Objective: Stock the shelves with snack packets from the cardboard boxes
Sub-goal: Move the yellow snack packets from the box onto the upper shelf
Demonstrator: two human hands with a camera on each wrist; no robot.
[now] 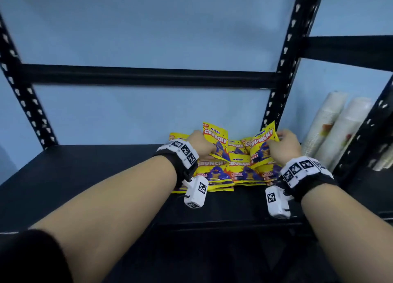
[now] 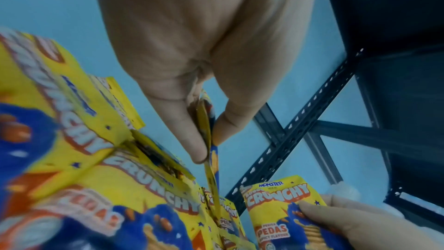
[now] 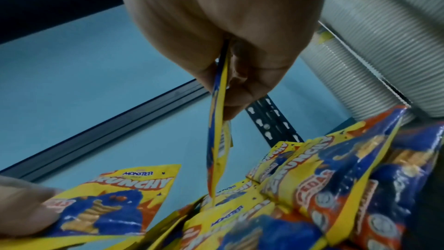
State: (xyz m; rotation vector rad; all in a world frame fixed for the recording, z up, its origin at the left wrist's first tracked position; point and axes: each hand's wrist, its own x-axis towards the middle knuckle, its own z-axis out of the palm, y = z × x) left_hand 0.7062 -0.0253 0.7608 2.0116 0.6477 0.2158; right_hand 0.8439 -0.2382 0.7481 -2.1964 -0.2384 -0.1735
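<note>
Several yellow "Crunchy" snack packets (image 1: 229, 174) lie in overlapping rows on the black shelf (image 1: 89, 176), toward its right end. My left hand (image 1: 202, 143) pinches one packet (image 1: 215, 141) and holds it upright above the pile. In the left wrist view that packet (image 2: 209, 161) shows edge-on between thumb and fingers of the left hand (image 2: 206, 136). My right hand (image 1: 282, 145) pinches a second packet (image 1: 262, 144), also upright. In the right wrist view the right hand (image 3: 225, 90) grips this packet (image 3: 217, 151) by its edge. No cardboard box is in view.
Black slotted uprights (image 1: 285, 70) and a crossbar (image 1: 148, 76) frame the shelf against a blue wall. Sleeves of stacked white cups (image 1: 331, 129) lean on the neighbouring shelf to the right. The left part of the shelf board is bare.
</note>
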